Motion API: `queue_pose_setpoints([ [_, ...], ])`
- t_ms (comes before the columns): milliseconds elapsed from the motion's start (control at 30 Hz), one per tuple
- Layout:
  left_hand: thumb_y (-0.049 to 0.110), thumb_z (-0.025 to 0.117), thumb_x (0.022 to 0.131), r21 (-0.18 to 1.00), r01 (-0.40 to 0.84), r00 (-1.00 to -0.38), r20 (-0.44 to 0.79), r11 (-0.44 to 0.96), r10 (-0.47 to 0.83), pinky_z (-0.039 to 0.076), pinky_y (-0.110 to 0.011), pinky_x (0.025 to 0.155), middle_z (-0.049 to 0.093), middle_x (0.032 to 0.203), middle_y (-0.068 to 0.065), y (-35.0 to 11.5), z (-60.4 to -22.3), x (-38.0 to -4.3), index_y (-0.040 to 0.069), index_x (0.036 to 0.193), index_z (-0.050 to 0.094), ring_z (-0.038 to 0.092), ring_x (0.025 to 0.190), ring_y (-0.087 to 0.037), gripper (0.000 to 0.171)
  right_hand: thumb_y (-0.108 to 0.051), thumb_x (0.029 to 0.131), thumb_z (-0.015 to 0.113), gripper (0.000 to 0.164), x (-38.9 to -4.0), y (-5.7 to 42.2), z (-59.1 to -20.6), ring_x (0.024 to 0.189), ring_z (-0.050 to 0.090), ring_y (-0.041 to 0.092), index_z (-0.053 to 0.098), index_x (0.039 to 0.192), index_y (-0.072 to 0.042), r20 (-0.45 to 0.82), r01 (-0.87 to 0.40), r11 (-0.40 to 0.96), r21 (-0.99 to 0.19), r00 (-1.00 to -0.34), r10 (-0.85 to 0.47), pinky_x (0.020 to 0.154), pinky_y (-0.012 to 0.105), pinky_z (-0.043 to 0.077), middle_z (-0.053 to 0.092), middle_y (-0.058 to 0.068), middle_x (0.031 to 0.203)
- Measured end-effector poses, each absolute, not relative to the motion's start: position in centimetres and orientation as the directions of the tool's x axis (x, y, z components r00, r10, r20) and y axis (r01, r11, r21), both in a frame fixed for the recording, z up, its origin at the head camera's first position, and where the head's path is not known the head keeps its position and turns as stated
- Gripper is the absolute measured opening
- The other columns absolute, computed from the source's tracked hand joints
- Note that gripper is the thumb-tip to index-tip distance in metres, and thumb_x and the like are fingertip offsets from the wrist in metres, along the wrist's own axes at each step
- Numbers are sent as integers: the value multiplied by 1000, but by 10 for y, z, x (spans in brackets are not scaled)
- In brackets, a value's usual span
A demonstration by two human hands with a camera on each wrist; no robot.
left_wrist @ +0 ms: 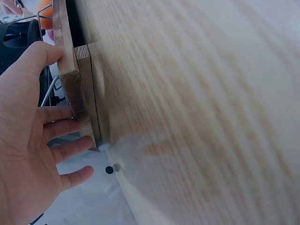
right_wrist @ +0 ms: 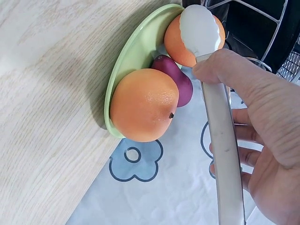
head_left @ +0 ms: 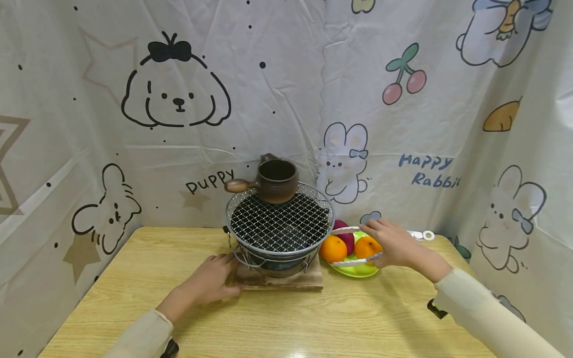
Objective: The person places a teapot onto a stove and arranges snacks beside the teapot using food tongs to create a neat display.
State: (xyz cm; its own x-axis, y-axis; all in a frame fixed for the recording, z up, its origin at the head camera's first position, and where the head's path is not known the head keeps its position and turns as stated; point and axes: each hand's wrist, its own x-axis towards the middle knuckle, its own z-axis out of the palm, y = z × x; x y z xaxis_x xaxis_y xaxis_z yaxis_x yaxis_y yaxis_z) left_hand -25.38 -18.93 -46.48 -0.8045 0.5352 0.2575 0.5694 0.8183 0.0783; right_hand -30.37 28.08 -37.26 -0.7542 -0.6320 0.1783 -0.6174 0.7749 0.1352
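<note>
My right hand (head_left: 388, 243) holds white-tipped metal tongs (right_wrist: 220, 136), thumb on one arm and fingers on the other. The tongs' spread tips reach over a green plate (head_left: 358, 272) with two oranges (head_left: 333, 248) and a purple-red fruit or vegetable (right_wrist: 174, 79); the right wrist view shows one tip in front of the farther orange. My left hand (head_left: 214, 281) rests against the left corner of a wooden board (head_left: 282, 284). Its thumb touches the board's edge in the left wrist view, the other fingers extended along its side. On the board stands a round grill (head_left: 279, 233).
A brown clay pot (head_left: 277, 181) with a wooden side handle (head_left: 239, 185) sits at the back of the grill's wire mesh. The wooden table (head_left: 340, 318) ends at a printed cloth (head_left: 277, 99) hanging behind and on both sides.
</note>
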Motion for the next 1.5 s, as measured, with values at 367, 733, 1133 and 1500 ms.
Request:
queue_pose_setpoints([
  [367, 52, 66, 88, 82, 568, -807, 251, 819, 534, 50, -56, 102, 58, 144, -22, -189, -464, -254, -3, 144, 53, 60, 124, -40, 80, -25, 65, 91, 77, -303, 280, -373, 105, 58, 34, 63, 132, 1, 159, -632, 766, 117, -750, -642, 92, 52, 56, 65, 17, 123],
  [733, 52, 67, 88, 77, 564, -811, 244, 823, 533, 50, -56, 102, 58, 143, -21, -189, -463, -252, -2, 143, 53, 60, 123, -39, 78, -26, 65, 91, 75, -304, 281, -375, 103, 59, 33, 65, 130, 1, 187, -640, 759, 121, -736, -651, 89, 52, 57, 66, 16, 122],
  [1133, 53, 66, 88, 69, 561, -813, 238, 825, 532, 50, -55, 102, 58, 144, -22, -189, -464, -254, -2, 144, 53, 60, 124, -39, 79, -25, 66, 91, 73, -304, 281, -375, 101, 60, 30, 66, 129, 2, 197, -641, 760, 104, -736, -648, 88, 50, 56, 66, 14, 120],
  [1500, 51, 67, 87, 86, 566, -809, 247, 820, 532, 49, -57, 103, 57, 144, -22, -188, -463, -253, -2, 145, 51, 60, 124, -41, 81, -25, 66, 91, 74, -306, 282, -377, 104, 61, 32, 66, 129, 3, 204, -647, 754, 114, -727, -655, 92, 51, 57, 67, 14, 119],
])
